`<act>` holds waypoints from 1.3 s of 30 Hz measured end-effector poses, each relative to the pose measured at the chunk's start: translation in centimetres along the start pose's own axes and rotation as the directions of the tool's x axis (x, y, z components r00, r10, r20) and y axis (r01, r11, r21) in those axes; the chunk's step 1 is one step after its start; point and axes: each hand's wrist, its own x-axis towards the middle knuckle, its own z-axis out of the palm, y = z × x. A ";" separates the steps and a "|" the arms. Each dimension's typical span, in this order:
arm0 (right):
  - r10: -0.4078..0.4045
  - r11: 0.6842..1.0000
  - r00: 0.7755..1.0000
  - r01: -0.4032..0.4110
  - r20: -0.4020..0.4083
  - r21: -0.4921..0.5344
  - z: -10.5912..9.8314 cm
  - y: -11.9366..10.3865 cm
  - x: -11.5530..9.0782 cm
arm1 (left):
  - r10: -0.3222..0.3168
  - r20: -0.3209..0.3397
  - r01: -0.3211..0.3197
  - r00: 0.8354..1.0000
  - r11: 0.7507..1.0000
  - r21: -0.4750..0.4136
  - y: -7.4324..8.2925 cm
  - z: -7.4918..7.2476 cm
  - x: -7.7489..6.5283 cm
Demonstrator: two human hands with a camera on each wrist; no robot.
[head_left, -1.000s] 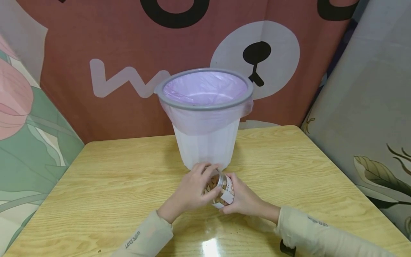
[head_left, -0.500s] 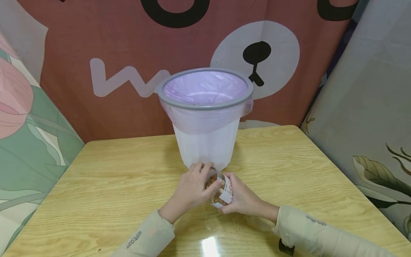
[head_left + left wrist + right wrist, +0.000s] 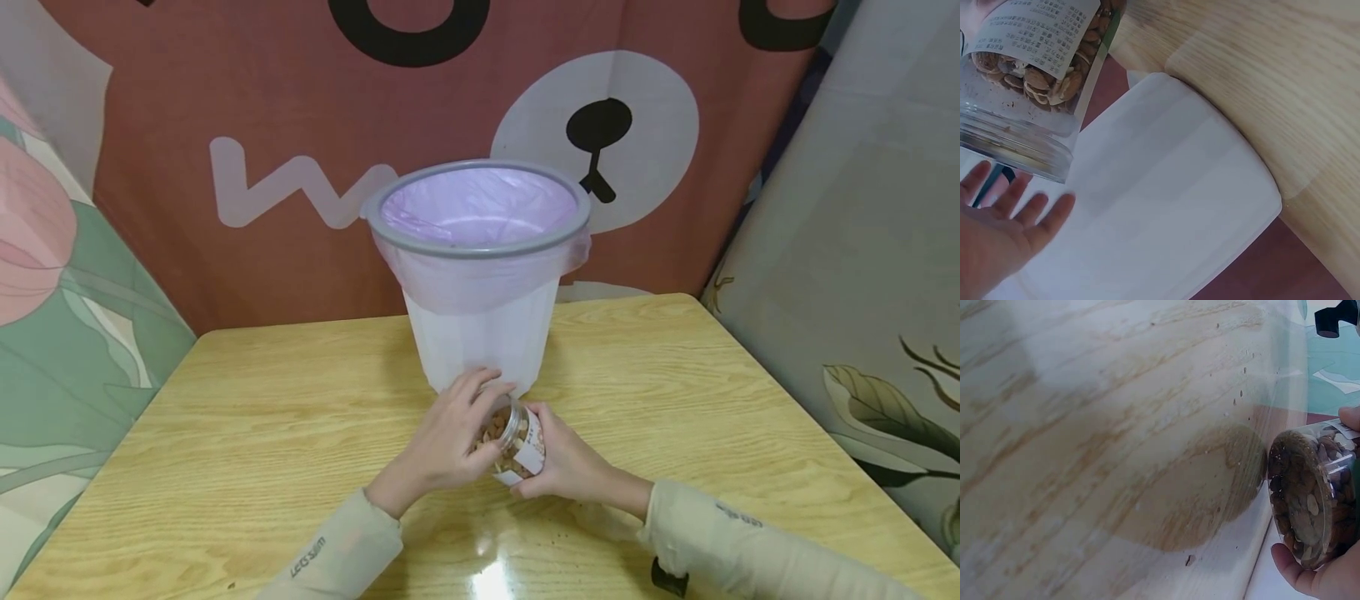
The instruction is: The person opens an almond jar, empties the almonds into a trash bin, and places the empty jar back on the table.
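Right hand (image 3: 572, 460) grips tilted nut jar (image 3: 529, 453).
Tilt likely aims it at left hand (image 3: 447, 437), fingers loose, just beside; bin (image 3: 483, 337) beyond fingertips.

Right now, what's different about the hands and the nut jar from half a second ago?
The left hand spread out: its thumb moved left and back from the front of the jar, and its fingers lifted a little toward the bin. More of the jar's mouth shows. I can't see anything newly grabbed or let go. The right hand still holds the tilted jar, and the bin stayed put.
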 end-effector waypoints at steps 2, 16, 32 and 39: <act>0.000 1.000 1.000 0.000 -0.001 0.006 0.0 0.0 0.0 | -0.006 0.017 0.007 1.000 1.000 -0.031 0.0 -0.1 -0.1; 0.008 1.000 1.000 -0.008 0.004 0.015 -0.1 0.0 -0.1 | -0.014 0.087 0.015 0.996 1.000 -0.017 -0.2 -0.4 -0.2; 0.005 0.998 1.000 -0.006 0.014 0.066 -0.9 -3.7 -0.3 | -0.144 -0.009 0.144 0.990 0.978 0.154 -0.1 -0.2 0.1; -0.020 1.000 1.000 0.020 0.019 0.004 -0.2 -1.4 -0.2 | -0.233 -0.022 0.231 0.972 0.940 0.253 0.2 0.0 0.1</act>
